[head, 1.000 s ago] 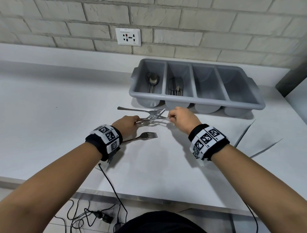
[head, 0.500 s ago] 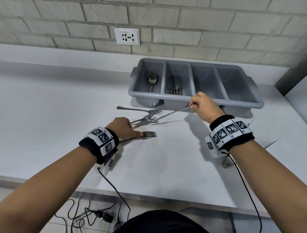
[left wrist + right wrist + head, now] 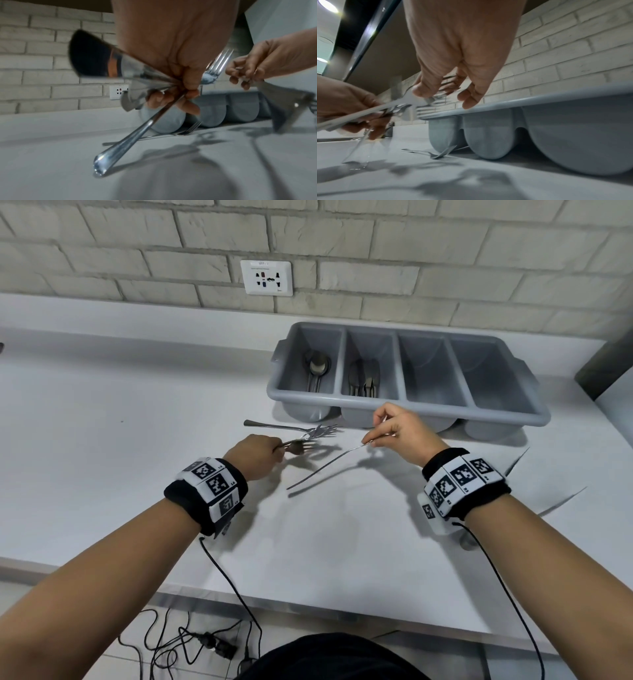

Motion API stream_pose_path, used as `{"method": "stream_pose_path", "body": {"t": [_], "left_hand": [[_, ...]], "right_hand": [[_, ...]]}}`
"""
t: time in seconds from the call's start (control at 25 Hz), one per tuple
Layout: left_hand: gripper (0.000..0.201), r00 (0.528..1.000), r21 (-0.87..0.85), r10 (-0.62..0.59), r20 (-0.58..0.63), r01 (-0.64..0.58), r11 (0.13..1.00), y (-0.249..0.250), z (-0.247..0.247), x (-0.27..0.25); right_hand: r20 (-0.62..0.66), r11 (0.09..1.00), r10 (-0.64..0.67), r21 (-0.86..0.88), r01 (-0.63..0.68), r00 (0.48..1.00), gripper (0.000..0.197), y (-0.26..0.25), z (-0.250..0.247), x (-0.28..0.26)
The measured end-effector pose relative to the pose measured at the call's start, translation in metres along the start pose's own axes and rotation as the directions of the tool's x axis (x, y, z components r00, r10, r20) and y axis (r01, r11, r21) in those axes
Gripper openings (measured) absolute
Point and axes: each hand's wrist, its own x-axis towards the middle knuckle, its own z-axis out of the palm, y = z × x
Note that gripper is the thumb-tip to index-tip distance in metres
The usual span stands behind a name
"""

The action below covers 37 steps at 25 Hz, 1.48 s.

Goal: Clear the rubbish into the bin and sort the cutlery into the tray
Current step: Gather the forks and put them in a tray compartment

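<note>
My left hand (image 3: 277, 451) grips a fork (image 3: 301, 446) by its neck just above the counter. In the left wrist view its handle (image 3: 120, 146) points down, and a second blurred metal piece fans out from the same grip. My right hand (image 3: 376, 436) pinches another fork (image 3: 325, 469) at the tine end, in front of the grey four-compartment tray (image 3: 507, 412). That fork's handle slopes down and left towards me. A third fork (image 3: 291, 428) lies on the counter before the tray. Spoons (image 3: 317, 368) sit in the leftmost compartment and dark cutlery (image 3: 364, 378) in the second.
Two knives (image 3: 517, 460) (image 3: 561, 501) lie on the white counter (image 3: 120, 457) to the right of my right wrist. A brick wall with a socket (image 3: 266, 278) stands behind the tray. Cables hang below the counter's front edge.
My left hand has picked the near fork up off the counter. My right hand has come back from the tray edge, and its fork's handle has swung down towards me.
</note>
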Motion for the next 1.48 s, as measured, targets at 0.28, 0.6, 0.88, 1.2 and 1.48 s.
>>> {"method": "stream_pose_path", "body": {"t": [0.28,0.6,0.88,1.2,1.48], "left_hand": [[0.029,0.997,-0.445,0.080,0.002,-0.070,0.893,0.038,0.005,0.011],[0.024,0.996,-0.711,0.002,0.087,0.061,0.700,0.029,0.009,0.007],[0.018,1.000,-0.245,-0.008,0.000,0.008,0.969,-0.013,0.002,0.000],[0.025,0.996,-0.154,-0.079,-0.036,0.072,0.985,-0.028,-0.005,-0.003],[0.021,0.990,-0.337,0.057,-0.129,-0.098,0.936,-0.013,-0.015,0.006]], "right_hand": [[-0.149,0.985,-0.041,0.158,0.065,0.988,0.018,-0.016,0.029,0.014],[-0.065,0.972,0.092,0.221,-0.075,0.994,0.028,-0.020,0.044,0.030],[0.059,0.918,0.395,0.022,-0.397,0.917,0.047,-0.032,0.068,0.039],[0.051,0.848,0.523,0.077,-0.525,0.851,0.024,-0.042,0.081,0.066],[-0.223,0.908,0.397,0.235,-0.347,0.890,0.020,-0.054,0.072,0.045]]}}
